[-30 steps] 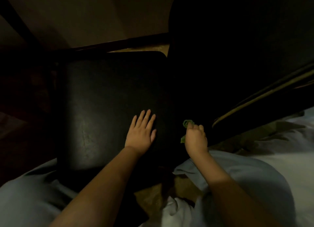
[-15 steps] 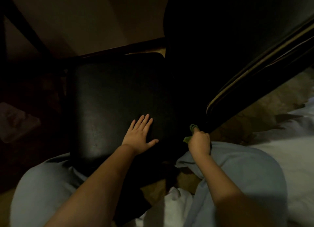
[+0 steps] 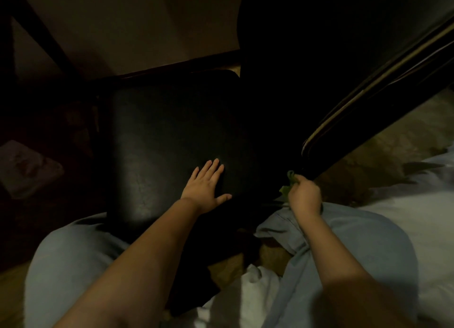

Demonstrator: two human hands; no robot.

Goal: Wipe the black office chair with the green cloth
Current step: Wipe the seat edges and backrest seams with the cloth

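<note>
The black office chair's seat [image 3: 162, 141] fills the middle of the dim view, with its dark backrest [image 3: 331, 70] rising at the upper right. My left hand [image 3: 205, 187] lies flat on the seat's near right part, fingers straight. My right hand [image 3: 304, 196] grips the green cloth [image 3: 288, 184] bunched in its fingers, right at the lower end of the backrest's pale-edged side [image 3: 368, 99]. Only a small part of the cloth shows past the fingers.
My knees in light blue trousers [image 3: 356, 241] frame the seat's near edge. A white bedsheet [image 3: 417, 217] lies at the right. A pale wall and a dark skirting board [image 3: 172, 67] run behind the chair. A faint pale object [image 3: 27, 170] sits on the floor, left.
The view has shifted so the backrest's edge now runs steeply up to the right. My right hand with the cloth stays at the backrest's lower end. My left thumb has spread out on the seat.
</note>
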